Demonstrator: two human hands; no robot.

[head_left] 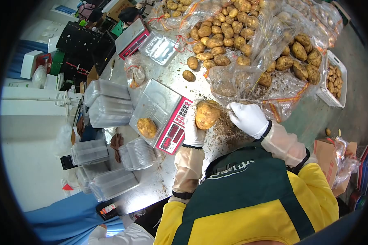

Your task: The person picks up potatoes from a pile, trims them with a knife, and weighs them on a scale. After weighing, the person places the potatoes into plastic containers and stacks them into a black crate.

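Observation:
My left hand (194,131), in a white glove, is wrapped around a large brown potato (207,116) above the metal table. To its right my right hand (250,119), also gloved in white, has its fingers curled in a pinch; whatever they hold, if anything, is hidden. Just left of my left hand is a digital scale (180,122) with a red keypad panel. One potato (146,128) lies on the scale's plate (156,102). Loose dirt (229,130) covers the table beneath my hands.
Potatoes (229,28) are heaped at the back, partly in clear plastic bags (270,49). Stacked clear trays (110,108) stand on the left, near a second scale (131,38). A white basket (342,77) holds small potatoes at right. Another person's white sleeve (122,236) shows lower left.

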